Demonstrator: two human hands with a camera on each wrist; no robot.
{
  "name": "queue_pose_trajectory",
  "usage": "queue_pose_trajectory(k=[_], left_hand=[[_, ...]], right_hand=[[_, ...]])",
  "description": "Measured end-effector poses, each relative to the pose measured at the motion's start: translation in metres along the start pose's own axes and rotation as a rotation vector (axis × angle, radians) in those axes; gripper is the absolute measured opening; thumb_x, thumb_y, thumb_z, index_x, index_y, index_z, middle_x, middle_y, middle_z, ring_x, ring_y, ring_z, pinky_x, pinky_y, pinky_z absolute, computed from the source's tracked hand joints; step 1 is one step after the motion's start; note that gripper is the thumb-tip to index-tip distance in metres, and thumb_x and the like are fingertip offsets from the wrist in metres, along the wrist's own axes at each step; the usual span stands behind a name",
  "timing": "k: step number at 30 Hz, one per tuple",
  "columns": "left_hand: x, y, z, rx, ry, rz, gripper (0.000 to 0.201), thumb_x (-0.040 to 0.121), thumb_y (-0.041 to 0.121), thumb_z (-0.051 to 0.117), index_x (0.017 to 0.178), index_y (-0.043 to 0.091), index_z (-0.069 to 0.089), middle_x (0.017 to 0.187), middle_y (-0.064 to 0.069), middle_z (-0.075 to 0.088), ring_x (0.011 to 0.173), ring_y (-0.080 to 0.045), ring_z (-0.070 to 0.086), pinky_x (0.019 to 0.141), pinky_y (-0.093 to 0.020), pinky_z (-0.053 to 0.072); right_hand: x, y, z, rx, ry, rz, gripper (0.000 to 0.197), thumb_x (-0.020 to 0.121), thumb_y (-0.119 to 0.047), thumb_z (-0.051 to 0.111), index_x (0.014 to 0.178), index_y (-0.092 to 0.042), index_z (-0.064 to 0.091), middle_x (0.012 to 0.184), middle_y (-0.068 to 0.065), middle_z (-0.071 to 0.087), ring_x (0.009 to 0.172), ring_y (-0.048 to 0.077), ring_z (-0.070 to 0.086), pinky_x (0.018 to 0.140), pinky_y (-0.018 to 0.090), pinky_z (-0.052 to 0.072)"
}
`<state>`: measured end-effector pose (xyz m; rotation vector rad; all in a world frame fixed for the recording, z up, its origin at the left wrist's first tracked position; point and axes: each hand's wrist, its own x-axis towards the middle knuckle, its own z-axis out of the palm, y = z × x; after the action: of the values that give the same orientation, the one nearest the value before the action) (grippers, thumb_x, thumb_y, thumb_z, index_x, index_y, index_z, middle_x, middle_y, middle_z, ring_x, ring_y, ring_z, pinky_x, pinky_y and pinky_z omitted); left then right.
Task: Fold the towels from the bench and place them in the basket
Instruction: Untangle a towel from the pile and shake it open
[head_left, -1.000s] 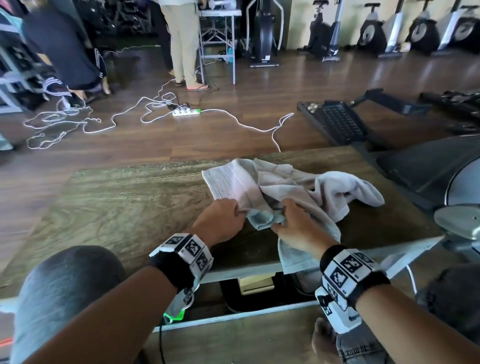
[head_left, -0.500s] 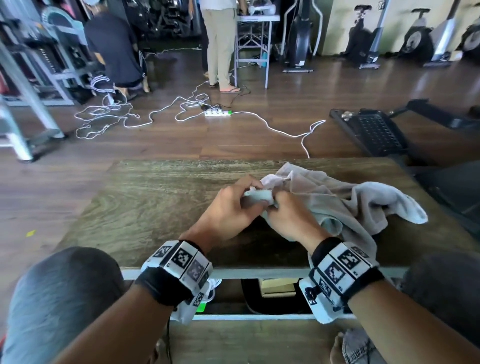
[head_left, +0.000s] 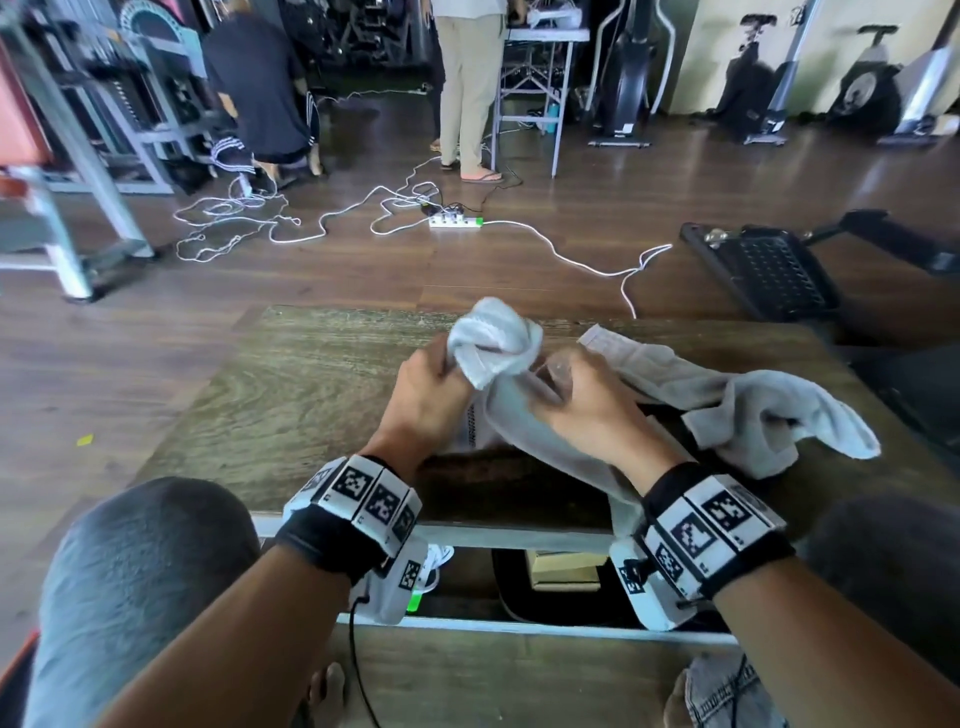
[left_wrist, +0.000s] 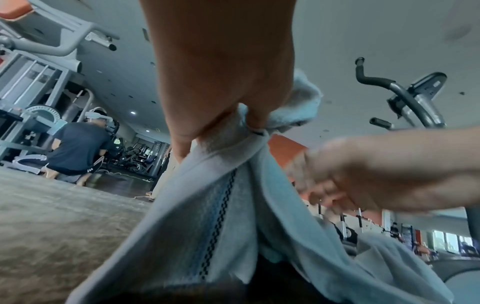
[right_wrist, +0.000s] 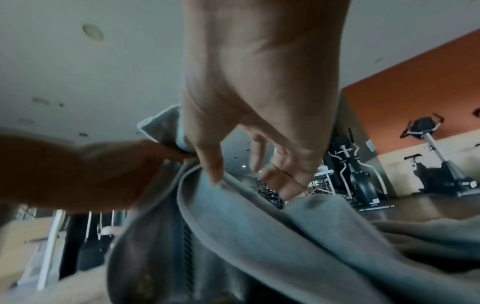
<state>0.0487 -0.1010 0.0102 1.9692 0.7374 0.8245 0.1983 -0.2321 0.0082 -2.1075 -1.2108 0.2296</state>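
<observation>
**Towel bunched in left hand, right hand working along its edge**

Head view: a grey-white towel (head_left: 675, 395) lies crumpled across the right half of the wooden desk (head_left: 291, 395). One end trails off to the right in a loose heap; part of it hangs over the near desk edge beside the right wrist.

Left hand (head_left: 428, 395): raised above the desk, fingers curled tight round a gathered corner of the towel, which puffs out above the fist as a white wad. Left wrist view confirms it: thumb and fingers (left_wrist: 255, 117) pinch the cloth, which fans down from the grip and shows a band with a dark checked stripe.

Right hand (head_left: 587, 410): just beside the left, over the towel. Right wrist view shows the thumb resting on a folded edge of the cloth and the fingers (right_wrist: 291, 174) loosely curled behind it, narrow gap. Whether they actually clamp the cloth, I cannot tell; the hand is motion-blurred in the left wrist view.

Both wrists carry black bands with square black-and-white marker tiles.

Surroundings: wooden floor beyond the desk with a white power strip (head_left: 456, 222) and tangled white cables. Two people farther back, one crouching, one standing at a metal table. Exercise bikes line the far wall.
</observation>
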Motion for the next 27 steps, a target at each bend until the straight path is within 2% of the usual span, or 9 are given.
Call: queue_pose_trajectory(k=[3, 5, 7, 10, 13, 17, 22, 25, 27], left_hand=[[0.001, 0.008, -0.003, -0.095, 0.128, -0.042, 0.018, 0.096, 0.031, 0.054, 0.09, 0.017, 0.063, 0.078, 0.009, 0.068, 0.073, -0.006, 0.062, 0.058, -0.017, 0.047], [0.001, 0.013, -0.003, -0.13, 0.172, -0.046, 0.02, 0.1, 0.032, 0.049, 0.091, 0.019, 0.062, 0.079, 0.01, 0.067, 0.075, -0.004, 0.062, 0.061, -0.02, 0.046], [0.0, 0.015, -0.003, -0.145, 0.177, -0.043, 0.021, 0.101, 0.034, 0.047, 0.097, 0.02, 0.062, 0.083, 0.01, 0.068, 0.08, -0.004, 0.065, 0.064, -0.019, 0.046], [0.001, 0.015, -0.003, -0.2, 0.19, -0.033, 0.023, 0.1, 0.034, 0.048, 0.105, 0.018, 0.064, 0.089, 0.01, 0.07, 0.091, -0.008, 0.068, 0.071, -0.021, 0.049], [0.001, 0.02, -0.006, -0.269, 0.22, 0.007, 0.015, 0.101, 0.029, 0.05, 0.104, 0.022, 0.063, 0.088, 0.018, 0.07, 0.087, 0.002, 0.065, 0.073, -0.012, 0.049], [-0.004, 0.021, -0.008, -0.243, 0.19, 0.099, 0.011, 0.098, 0.021, 0.05, 0.098, 0.02, 0.061, 0.087, 0.01, 0.07, 0.085, -0.006, 0.064, 0.072, -0.022, 0.054], [-0.011, 0.007, -0.011, 0.039, 0.102, 0.094, 0.014, 0.097, 0.033, 0.053, 0.101, 0.021, 0.058, 0.086, 0.01, 0.068, 0.077, 0.001, 0.063, 0.064, -0.02, 0.048], [-0.012, -0.004, -0.007, 0.186, -0.002, 0.015, 0.024, 0.097, 0.043, 0.052, 0.099, 0.02, 0.054, 0.087, 0.003, 0.067, 0.079, -0.016, 0.063, 0.066, -0.032, 0.05], [-0.012, -0.008, -0.004, 0.202, -0.13, -0.044, 0.03, 0.092, 0.048, 0.055, 0.106, 0.022, 0.051, 0.095, -0.001, 0.068, 0.087, -0.023, 0.065, 0.074, -0.041, 0.055]], right_hand=[[-0.015, 0.016, -0.004, -0.336, -0.216, 0.073, 0.081, 0.079, -0.046, 0.072, 0.148, -0.033, 0.031, 0.13, 0.004, 0.06, 0.096, 0.018, 0.063, 0.072, 0.03, 0.052], [-0.023, 0.02, -0.003, -0.499, -0.305, 0.107, 0.067, 0.084, -0.048, 0.068, 0.143, -0.031, 0.039, 0.121, 0.002, 0.066, 0.085, 0.018, 0.064, 0.065, 0.029, 0.048], [-0.023, 0.022, -0.004, -0.505, -0.296, 0.156, 0.036, 0.09, -0.047, 0.06, 0.117, -0.023, 0.06, 0.11, 0.0, 0.068, 0.088, 0.021, 0.066, 0.066, 0.031, 0.047], [-0.015, 0.022, -0.004, -0.297, -0.167, 0.169, 0.019, 0.096, -0.036, 0.052, 0.104, -0.022, 0.062, 0.1, 0.001, 0.067, 0.09, 0.026, 0.067, 0.07, 0.034, 0.052], [0.0, 0.015, -0.001, 0.027, 0.127, 0.042, 0.008, 0.097, -0.02, 0.052, 0.104, -0.019, 0.054, 0.098, 0.004, 0.068, 0.092, 0.027, 0.067, 0.079, 0.04, 0.055], [0.007, -0.008, -0.002, 0.436, -0.075, -0.063, 0.061, 0.1, -0.007, 0.052, 0.149, -0.038, 0.031, 0.142, -0.004, 0.057, 0.127, 0.006, 0.056, 0.106, 0.03, 0.046], [0.002, -0.013, -0.006, 0.137, -0.111, -0.067, 0.072, 0.096, -0.02, 0.061, 0.154, -0.038, 0.024, 0.113, -0.009, 0.07, 0.094, 0.004, 0.065, 0.082, 0.023, 0.052], [0.001, -0.016, -0.006, 0.275, -0.161, -0.052, 0.073, 0.089, -0.028, 0.069, 0.149, -0.042, 0.03, 0.107, -0.004, 0.07, 0.092, 0.008, 0.067, 0.083, 0.035, 0.057], [-0.001, -0.019, -0.005, 0.342, -0.203, -0.085, 0.068, 0.085, -0.031, 0.073, 0.143, -0.04, 0.039, 0.107, -0.007, 0.068, 0.091, 0.004, 0.067, 0.081, 0.027, 0.054]])
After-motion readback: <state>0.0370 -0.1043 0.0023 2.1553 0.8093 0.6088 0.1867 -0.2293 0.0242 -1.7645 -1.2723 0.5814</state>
